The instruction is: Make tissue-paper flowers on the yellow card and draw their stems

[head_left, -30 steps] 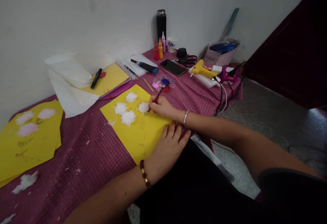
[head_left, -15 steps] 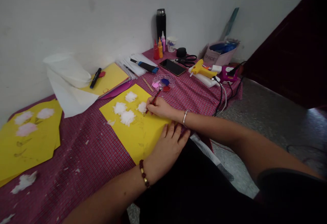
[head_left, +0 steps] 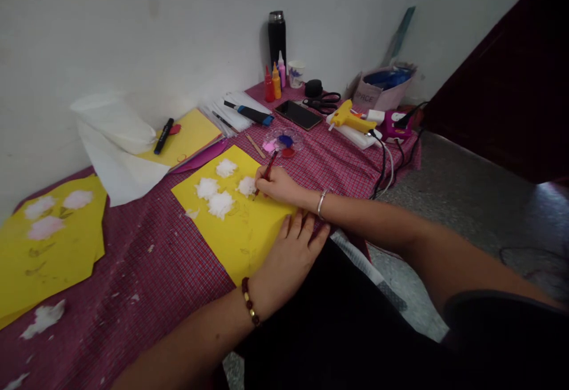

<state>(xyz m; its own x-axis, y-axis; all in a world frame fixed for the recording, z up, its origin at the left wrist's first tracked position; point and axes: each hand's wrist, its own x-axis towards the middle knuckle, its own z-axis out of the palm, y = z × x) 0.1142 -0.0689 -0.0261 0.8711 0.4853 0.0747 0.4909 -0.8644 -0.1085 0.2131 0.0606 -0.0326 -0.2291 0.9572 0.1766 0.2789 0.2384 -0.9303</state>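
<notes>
My right hand (head_left: pixel 276 184) pinches a slim dark red pencil (head_left: pixel 270 166), its lower tip at the yellow sheet (head_left: pixel 213 236) beside the rightmost white tuft. Fluffy white tufts, one of them the lower tuft (head_left: pixel 221 204), lie on that sheet, with faint grey leaf-like sketch lines (head_left: pixel 242 209) below them. Fingers spread, my left hand (head_left: pixel 293 248) rests flat on the sheet's near right edge.
Beyond the sheet are a paint palette (head_left: pixel 284 141), phone (head_left: pixel 297 115), scissors (head_left: pixel 322 102), paint bottles (head_left: pixel 269 86) and a black flask (head_left: pixel 277 40). A yellow glue gun (head_left: pixel 351 118) with cables lies right. More yellow sheets (head_left: pixel 53 259) with tufts lie left.
The view has shifted slightly. My right hand still grips the pencil, whose tip has moved a little along the sheet beside the tuft. My left hand stays in place.
</notes>
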